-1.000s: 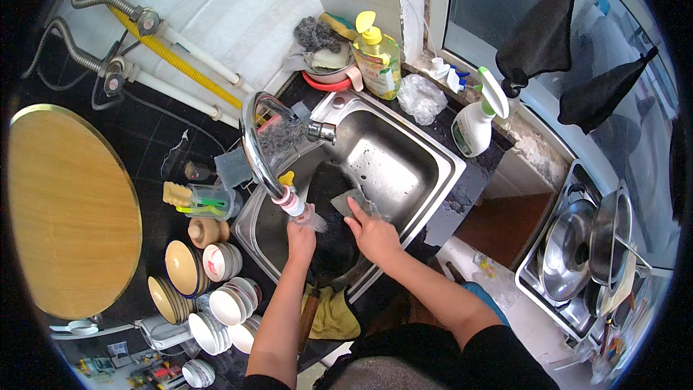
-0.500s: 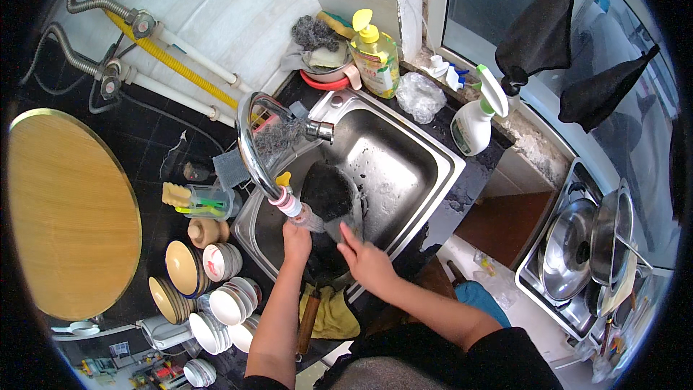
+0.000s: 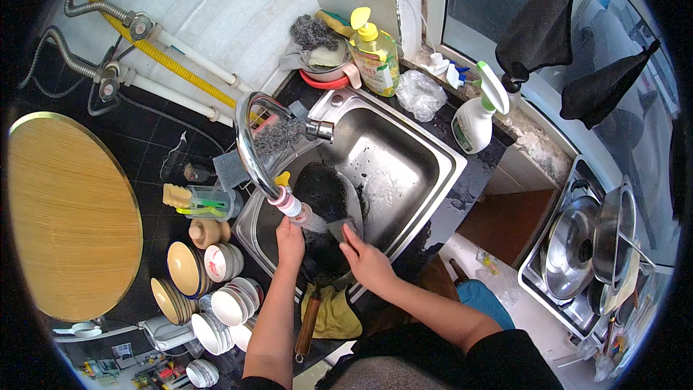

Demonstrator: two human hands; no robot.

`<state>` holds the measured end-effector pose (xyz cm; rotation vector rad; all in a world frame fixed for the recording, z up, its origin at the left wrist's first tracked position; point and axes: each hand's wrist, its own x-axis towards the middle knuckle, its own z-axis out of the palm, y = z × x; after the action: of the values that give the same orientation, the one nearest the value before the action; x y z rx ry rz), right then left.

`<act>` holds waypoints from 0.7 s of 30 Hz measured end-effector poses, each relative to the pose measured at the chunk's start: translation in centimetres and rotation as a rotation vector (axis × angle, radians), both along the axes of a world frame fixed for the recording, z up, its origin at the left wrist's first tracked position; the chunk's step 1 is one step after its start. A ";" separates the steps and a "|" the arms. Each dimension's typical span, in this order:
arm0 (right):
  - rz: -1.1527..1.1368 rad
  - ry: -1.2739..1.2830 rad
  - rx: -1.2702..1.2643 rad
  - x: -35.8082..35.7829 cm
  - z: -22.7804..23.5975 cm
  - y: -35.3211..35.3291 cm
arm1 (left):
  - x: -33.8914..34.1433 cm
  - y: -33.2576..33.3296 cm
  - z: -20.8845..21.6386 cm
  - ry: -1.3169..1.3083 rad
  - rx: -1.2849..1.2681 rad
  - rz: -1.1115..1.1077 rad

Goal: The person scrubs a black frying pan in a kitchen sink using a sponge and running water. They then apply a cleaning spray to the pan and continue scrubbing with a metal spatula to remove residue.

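A black wok with a wooden handle lies tilted in the steel sink, its handle over the near rim. My left hand is closed at the wok's left rim; its fingertips are partly hidden beneath the tap's pink-and-white nozzle. Water sprays from this nozzle into the wok. My right hand pinches a small flat grey scouring pad against the wok's inside. A yellow-green cloth lies under the handle at the sink's near edge.
Stacked bowls, a clear cup and a round wooden board stand left. A dish-soap bottle, a plastic bag and a spray bottle line the back and right. Steel pans sit on a stove at far right.
The wok has shifted slightly left in the sink, and my left hand has moved left with it. My right hand keeps the pad at nearly the same place. Water still runs.
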<state>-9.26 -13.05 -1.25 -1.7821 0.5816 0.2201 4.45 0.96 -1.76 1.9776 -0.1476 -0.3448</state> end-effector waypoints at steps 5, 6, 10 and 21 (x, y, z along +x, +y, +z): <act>-0.087 0.030 -0.023 3.1 -0.7 -1.5 | -0.5 0.1 -0.2 -0.039 0.037 -0.047; -0.052 0.017 -0.018 2.3 -0.5 -1.1 | -0.5 0.0 0.0 -0.051 0.060 -0.063; 0.043 0.015 -0.010 0.0 1.0 0.1 | -0.5 0.3 0.7 -0.003 -0.009 -0.024; 0.031 -0.057 -0.232 1.3 1.6 -1.0 | -0.9 -0.9 0.3 -0.035 0.081 -0.130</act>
<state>-7.96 -14.05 0.35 -2.0165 0.5565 0.1266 3.52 0.07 -1.47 2.0603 -0.2892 -0.4058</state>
